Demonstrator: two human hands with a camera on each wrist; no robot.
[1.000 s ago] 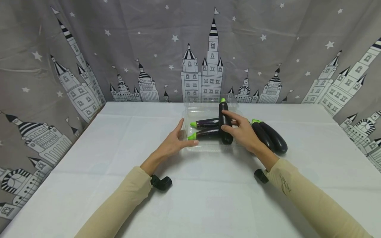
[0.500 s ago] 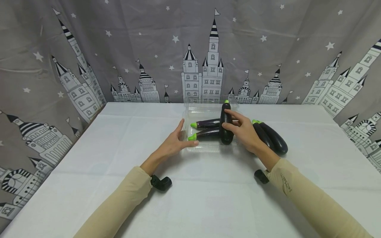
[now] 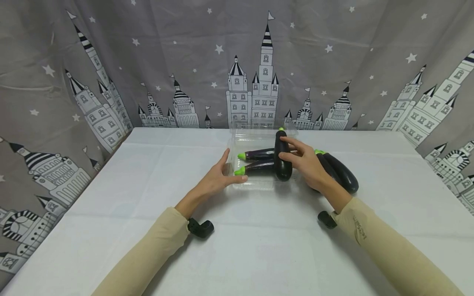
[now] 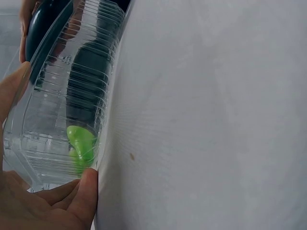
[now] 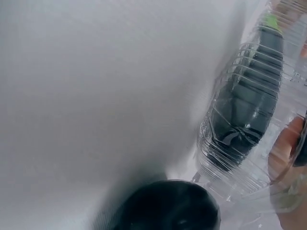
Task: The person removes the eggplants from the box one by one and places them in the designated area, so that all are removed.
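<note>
In the head view, two dark eggplants [image 3: 259,154] with green stems lie side by side in a clear plastic box [image 3: 242,140]. My right hand [image 3: 309,164] grips another eggplant [image 3: 283,168] by its right side, thumb and fingers on it; it points away from me, across the thick ends of those two. My left hand [image 3: 212,179] spreads its thumb and fingers round the box's near left corner. In the left wrist view the fingertips [image 4: 88,184] touch the box wall [image 4: 36,143], and a green stem [image 4: 81,141] shows through it.
Two more eggplants [image 3: 342,172] lie together on the white-covered table [image 3: 259,246], right of the box and beside my right wrist. Behind the table hangs a grey curtain [image 3: 166,49] with castles and stars. Black wrist cameras [image 3: 201,228] sit under both cuffs.
The gripped eggplant has shifted slightly right, its stem end coming down a little towards me, and my right hand has moved with it. My left hand has stayed at the box corner.
</note>
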